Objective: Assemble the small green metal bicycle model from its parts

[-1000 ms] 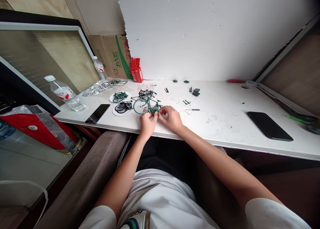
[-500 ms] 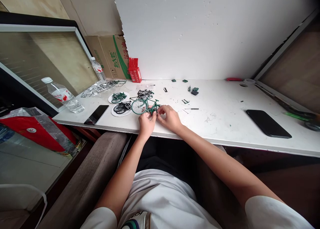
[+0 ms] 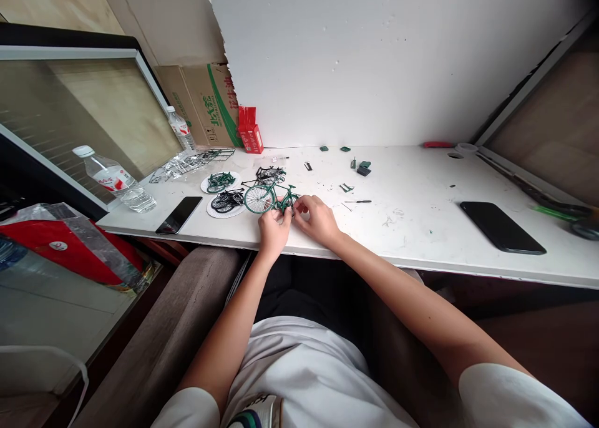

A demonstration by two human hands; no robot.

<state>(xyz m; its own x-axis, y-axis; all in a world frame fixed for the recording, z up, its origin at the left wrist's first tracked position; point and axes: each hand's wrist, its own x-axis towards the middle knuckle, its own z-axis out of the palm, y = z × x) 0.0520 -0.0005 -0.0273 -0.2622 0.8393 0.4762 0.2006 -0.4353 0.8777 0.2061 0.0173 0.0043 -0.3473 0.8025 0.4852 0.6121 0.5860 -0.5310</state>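
Observation:
Over the near edge of the white table (image 3: 421, 228), a green model bicycle (image 3: 279, 194) is held between my two hands, its large wheel pointing left. My left hand (image 3: 274, 231) pinches its lower frame from below. On the right side, my right hand (image 3: 317, 219) is closed at the bicycle's other wheel, which the fingers partly cover. Whether a small part lies between those fingertips is hidden. Just left are a plate of black bicycle parts (image 3: 227, 202) and a plate of green bicycle parts (image 3: 219, 181). Black model bicycle pieces (image 3: 270, 175) lie behind the held one.
Small green pieces (image 3: 364, 168) and a thin dark tool (image 3: 358, 201) lie right of my hands. One phone (image 3: 501, 227) is at right, another phone (image 3: 179, 215) at left. A water bottle (image 3: 115, 178), a red box (image 3: 250, 130) and a carton (image 3: 201, 103) stand at left.
The view has shifted slightly. Both hands keep their hold at the bicycle, with only a tiny shift of the fingers at its right end.

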